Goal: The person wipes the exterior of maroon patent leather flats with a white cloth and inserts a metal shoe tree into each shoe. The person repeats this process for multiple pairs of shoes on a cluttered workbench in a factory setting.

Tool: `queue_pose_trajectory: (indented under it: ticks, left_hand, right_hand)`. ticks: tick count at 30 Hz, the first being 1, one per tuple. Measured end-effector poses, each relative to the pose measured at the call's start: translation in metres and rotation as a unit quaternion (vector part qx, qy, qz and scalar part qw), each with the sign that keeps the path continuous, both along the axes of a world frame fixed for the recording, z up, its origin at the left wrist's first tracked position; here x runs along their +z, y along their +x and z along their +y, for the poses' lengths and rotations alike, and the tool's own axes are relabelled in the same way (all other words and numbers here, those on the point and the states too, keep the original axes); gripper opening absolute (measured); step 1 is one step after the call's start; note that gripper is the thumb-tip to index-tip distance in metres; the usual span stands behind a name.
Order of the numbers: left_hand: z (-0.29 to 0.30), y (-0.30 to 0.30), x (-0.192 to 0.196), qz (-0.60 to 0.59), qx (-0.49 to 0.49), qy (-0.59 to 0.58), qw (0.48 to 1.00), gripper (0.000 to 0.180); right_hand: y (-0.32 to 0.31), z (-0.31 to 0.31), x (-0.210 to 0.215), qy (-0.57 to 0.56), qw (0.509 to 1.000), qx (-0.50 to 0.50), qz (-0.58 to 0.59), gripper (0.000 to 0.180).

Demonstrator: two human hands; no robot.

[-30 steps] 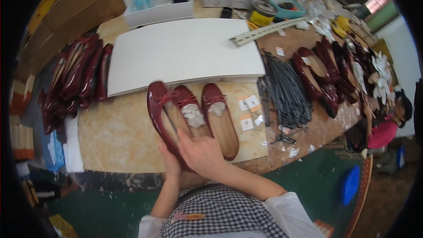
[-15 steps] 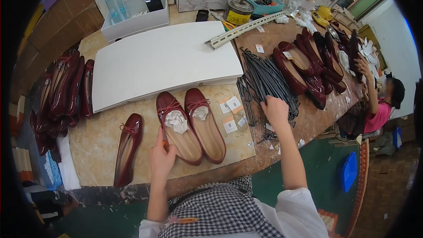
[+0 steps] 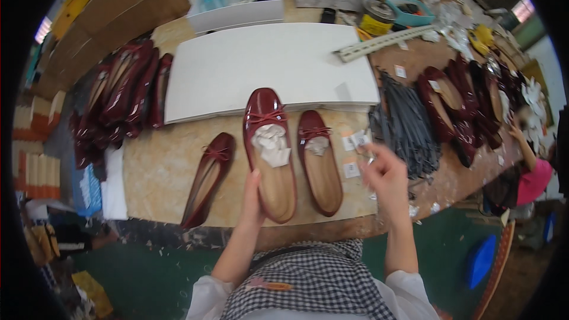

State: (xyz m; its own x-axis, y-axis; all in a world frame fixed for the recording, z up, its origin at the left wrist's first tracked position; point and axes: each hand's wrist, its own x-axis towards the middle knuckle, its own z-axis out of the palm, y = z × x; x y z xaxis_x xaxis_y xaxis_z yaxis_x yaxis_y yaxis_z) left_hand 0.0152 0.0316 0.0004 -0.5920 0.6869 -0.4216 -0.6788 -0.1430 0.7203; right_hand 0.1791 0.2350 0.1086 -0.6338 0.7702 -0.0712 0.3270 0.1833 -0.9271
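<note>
Here, the left hand (image 3: 252,201) grips the heel end of a dark red ballet flat (image 3: 269,151), its toe pointing to twelve o'clock and white paper stuffed inside. Just at its three o'clock lies a second stuffed flat (image 3: 319,169) on the tan work mat (image 3: 160,172); at nine o'clock a third flat (image 3: 207,178) rests tilted on its side. The right hand (image 3: 388,181) hovers at four o'clock of the pair, fingers loosely curled beside small white tags (image 3: 354,142); whether it pinches anything, I cannot tell. A bundle of dark strips (image 3: 406,124) lies beyond it, and a white board (image 3: 267,65) sits at twelve o'clock.
</note>
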Motion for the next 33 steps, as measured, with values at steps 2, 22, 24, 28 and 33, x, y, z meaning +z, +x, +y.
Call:
queue_pose_trajectory:
  ticks: [2, 22, 24, 28, 33]
  left_hand:
    - [0.009, 0.002, -0.002, 0.081, 0.089, -0.019, 0.993, 0.067]
    - [0.000, 0.034, -0.012, 0.195, 0.136, -0.031, 0.971, 0.066]
    - [-0.011, 0.027, -0.007, 0.100, 0.095, -0.079, 0.987, 0.059]
    - [-0.050, -0.015, 0.036, 0.361, 0.003, -0.214, 0.908, 0.041]
    - [0.005, 0.010, 0.083, 0.486, -0.095, -0.304, 0.814, 0.060]
  right_hand:
    - [-0.011, -0.040, 0.005, 0.051, 0.987, 0.145, -0.049, 0.033]
    - [-0.071, -0.111, -0.031, 0.349, 0.926, 0.146, -0.019, 0.033]
    - [-0.065, -0.093, -0.019, 0.153, 0.956, 0.229, -0.096, 0.032]
    - [-0.009, -0.033, -0.019, 0.154, 0.980, 0.122, 0.032, 0.027]
    - [0.060, 0.068, -0.067, 0.362, 0.823, -0.069, -0.431, 0.020]
